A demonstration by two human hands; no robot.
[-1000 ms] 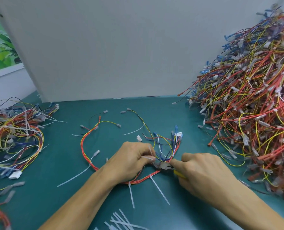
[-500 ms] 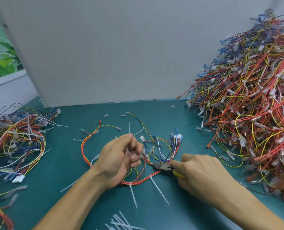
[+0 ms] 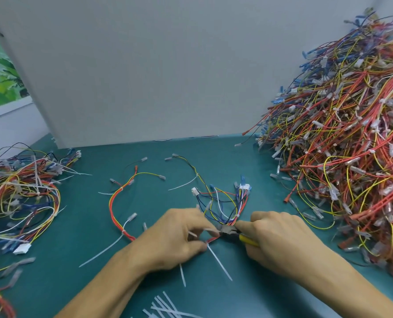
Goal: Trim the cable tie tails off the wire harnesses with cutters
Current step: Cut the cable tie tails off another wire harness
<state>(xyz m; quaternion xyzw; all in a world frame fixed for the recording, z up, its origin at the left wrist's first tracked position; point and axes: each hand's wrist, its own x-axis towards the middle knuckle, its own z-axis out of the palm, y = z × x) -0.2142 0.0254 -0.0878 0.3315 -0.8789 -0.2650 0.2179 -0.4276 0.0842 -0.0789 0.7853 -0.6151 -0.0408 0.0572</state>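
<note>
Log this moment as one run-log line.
phase: trimming | left hand: pinches wire harness | right hand: grips cutters, head at harness | cable tie tail: untrimmed, by left hand | cut tails: piled nearest the person

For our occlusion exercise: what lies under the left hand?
The harness runs under the left hand; one tie tail pokes out below it. The harness stretch and tie head beneath the palm are hidden.

My left hand (image 3: 179,237), knuckles up and fingers curled, pinches the harness (image 3: 213,239) between thumb and fingertips. My right hand (image 3: 280,242) grips the cutters (image 3: 228,230), index finger extended along them. Both forearms enter from below, converging, hands close together.
</note>
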